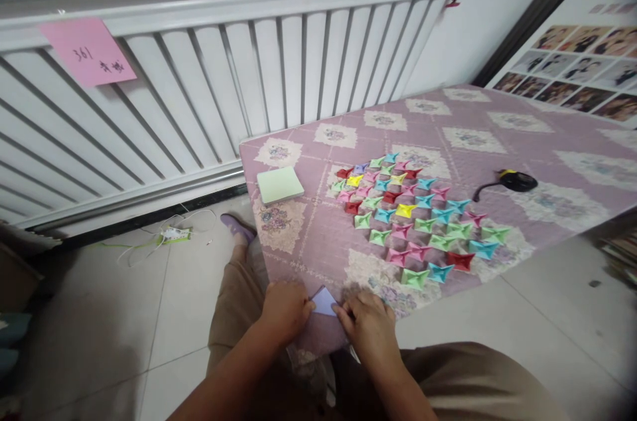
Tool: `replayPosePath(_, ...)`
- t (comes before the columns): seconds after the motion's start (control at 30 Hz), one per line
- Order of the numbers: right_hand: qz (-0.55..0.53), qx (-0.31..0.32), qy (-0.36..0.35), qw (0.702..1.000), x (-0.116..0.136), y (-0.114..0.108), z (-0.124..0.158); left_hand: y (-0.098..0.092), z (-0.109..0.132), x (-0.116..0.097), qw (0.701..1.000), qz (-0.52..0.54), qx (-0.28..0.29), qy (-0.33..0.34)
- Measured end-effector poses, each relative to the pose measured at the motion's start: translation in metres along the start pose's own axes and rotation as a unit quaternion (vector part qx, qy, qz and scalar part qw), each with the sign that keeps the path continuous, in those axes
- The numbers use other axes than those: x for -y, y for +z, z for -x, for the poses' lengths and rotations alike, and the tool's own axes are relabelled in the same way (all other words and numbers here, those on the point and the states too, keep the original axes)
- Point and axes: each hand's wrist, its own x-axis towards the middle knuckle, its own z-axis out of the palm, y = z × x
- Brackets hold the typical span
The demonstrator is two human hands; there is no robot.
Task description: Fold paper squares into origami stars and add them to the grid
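A small lavender paper piece (324, 301) lies at the near edge of a low table under a pink patterned cloth (318, 235). My left hand (284, 310) presses on its left side with fingers curled. On its right side, my right hand (367, 325) pinches it with bent fingers. Several folded coloured paper shapes (415, 218) lie in rows on the cloth beyond my hands. A pale green pad of paper squares (279, 184) sits at the table's far left.
A black object with a cord (512, 180) lies at the table's right. A white radiator (209, 82) with a pink note (88, 51) fills the wall behind. A cable and plug (172, 235) lie on the tiled floor. A photo board (582, 62) leans at right.
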Motion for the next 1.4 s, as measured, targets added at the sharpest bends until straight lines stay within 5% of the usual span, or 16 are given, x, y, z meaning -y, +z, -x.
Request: replayPosePath(1.4, 0.014, -0.012, 0.016, 1.000, 0.0056, -0.0027, -0.0024, 0.0014, -0.0047, -0.0005, 1.000, 0.005, 0.002, 0.008)
